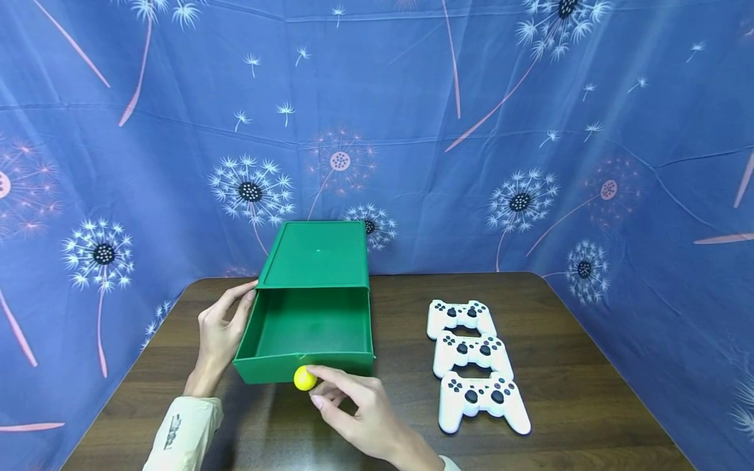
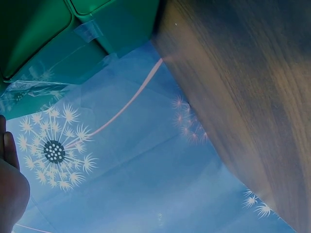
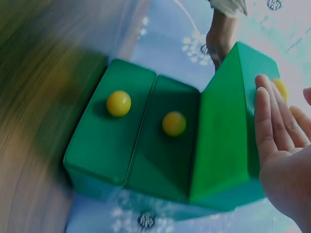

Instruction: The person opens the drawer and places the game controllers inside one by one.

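A small green chest of drawers (image 1: 315, 255) stands toward the table's back, its top drawer (image 1: 265, 370) pulled out with a bare inside. My left hand (image 1: 220, 327) touches the chest's left side with fairly straight fingers and thumb. At the drawer front, my right hand (image 1: 368, 409) has its index fingertip against the round yellow knob (image 1: 304, 378); the thumb lies apart below it. In the right wrist view the right fingers (image 3: 274, 114) stretch along the drawer front. Two lower drawers show there, with yellow knobs (image 3: 118, 103) of their own.
Three white game controllers (image 1: 484, 400) lie in a column on the wooden table (image 1: 565, 392), right of the chest. Blue cloth (image 1: 412, 196) with a dandelion print hangs behind the table and at both sides. Clear tape (image 2: 90, 30) shows on the chest in the left wrist view.
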Action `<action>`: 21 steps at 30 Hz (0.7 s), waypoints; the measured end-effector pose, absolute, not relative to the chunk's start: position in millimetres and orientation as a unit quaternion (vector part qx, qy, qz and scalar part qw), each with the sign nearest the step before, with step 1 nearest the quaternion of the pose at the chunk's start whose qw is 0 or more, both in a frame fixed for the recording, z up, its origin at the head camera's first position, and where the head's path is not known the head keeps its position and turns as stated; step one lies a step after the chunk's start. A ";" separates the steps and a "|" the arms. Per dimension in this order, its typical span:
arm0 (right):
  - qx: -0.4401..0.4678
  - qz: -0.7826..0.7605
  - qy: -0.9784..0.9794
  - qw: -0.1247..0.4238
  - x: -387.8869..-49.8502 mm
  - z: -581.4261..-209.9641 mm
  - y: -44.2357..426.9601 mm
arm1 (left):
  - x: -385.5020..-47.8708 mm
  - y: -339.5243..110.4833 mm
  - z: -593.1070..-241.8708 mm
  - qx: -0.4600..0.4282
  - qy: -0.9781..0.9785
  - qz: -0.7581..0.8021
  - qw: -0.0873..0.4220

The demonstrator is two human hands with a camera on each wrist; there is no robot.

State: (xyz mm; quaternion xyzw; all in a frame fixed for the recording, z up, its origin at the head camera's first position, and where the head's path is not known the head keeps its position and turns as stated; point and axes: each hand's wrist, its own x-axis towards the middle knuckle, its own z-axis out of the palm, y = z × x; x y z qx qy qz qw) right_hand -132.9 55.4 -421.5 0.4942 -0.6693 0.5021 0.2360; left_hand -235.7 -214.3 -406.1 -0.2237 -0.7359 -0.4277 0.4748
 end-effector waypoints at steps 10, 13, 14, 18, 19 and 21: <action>0.481 0.496 -0.653 0.312 -142.0 -418.8 115.3 | -235.4 -215.9 -407.4 -0.229 -0.740 -0.433 0.461; 0.449 0.490 -0.666 0.338 -145.7 -417.6 138.8 | -237.0 -215.2 -408.3 -0.231 -0.735 -0.434 0.467; 0.435 0.485 -0.675 0.347 -146.7 -417.3 147.6 | -237.3 -215.0 -408.3 -0.232 -0.735 -0.434 0.467; 0.363 0.462 -0.717 0.374 -152.6 -416.1 185.0 | -238.2 -214.4 -407.8 -0.235 -0.731 -0.436 0.468; 0.342 0.454 -0.731 0.378 -154.2 -415.7 194.4 | -238.1 -214.2 -407.5 -0.235 -0.732 -0.436 0.468; 0.296 0.432 -0.760 0.384 -157.3 -415.5 212.1 | -237.7 -214.2 -407.0 -0.234 -0.732 -0.436 0.469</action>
